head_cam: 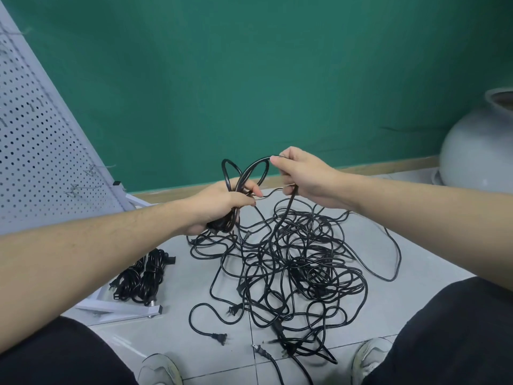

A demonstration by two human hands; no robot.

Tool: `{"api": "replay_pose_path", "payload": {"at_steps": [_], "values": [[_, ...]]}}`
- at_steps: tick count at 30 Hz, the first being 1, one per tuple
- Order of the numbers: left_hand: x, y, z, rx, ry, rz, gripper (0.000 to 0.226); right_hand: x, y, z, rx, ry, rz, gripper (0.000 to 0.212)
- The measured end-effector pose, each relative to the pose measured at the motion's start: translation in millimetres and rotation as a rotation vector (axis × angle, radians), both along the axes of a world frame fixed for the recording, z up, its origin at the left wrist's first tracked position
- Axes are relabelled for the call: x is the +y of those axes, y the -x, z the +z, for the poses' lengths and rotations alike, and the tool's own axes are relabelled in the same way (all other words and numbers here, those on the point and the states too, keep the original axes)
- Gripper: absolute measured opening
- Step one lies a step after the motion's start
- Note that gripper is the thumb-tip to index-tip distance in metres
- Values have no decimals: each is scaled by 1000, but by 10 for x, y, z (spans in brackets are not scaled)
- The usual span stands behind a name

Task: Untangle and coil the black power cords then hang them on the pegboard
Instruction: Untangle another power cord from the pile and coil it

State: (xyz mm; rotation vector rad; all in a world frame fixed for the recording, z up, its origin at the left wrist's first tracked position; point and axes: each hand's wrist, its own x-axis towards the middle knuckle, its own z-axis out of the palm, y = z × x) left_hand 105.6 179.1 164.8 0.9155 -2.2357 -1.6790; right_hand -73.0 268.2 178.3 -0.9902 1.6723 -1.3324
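A big tangle of black power cords (294,262) lies on the tiled floor between my knees. My left hand (222,207) grips a few gathered loops of one black cord (244,173), which stick up above the fist. My right hand (302,176) pinches the same cord at the top of a loop, and the strand runs down from it into the tangle. Two coiled cord bundles (141,276) lie on the floor at the left. The white pegboard (36,140) leans at the far left, with small wire hooks on it.
The pegboard's white metal foot (125,311) runs along the floor near my left knee. A large pale ceramic jar (477,145) stands at the right by the green wall. Loose plugs (220,338) lie near my shoes (369,357).
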Motion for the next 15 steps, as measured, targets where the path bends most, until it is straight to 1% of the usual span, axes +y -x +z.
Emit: {"api": "replay_pose_path", "payload": {"at_steps": [2,4,7,8,10,13,15], "values": [[23,-14,25,14,-67,-38,34,-7,-15,-11,-31,23,-23,21],[48,-22,45,23,-127,-59,38,-4,-36,-28,-91,25,-30,22],[65,-9,65,63,-228,-102,41,15,-61,-29,-290,-62,32,41],[79,-9,67,63,-259,-127,42,31,-77,-10,-352,-95,66,42],[83,-25,29,43,-296,-153,40,58,-94,30,-431,-152,99,35],[107,-14,-44,40,-320,-128,37,66,-97,56,-405,-181,119,35],[133,36,-70,61,-328,-90,30,49,-114,73,-374,-160,80,37]]}}
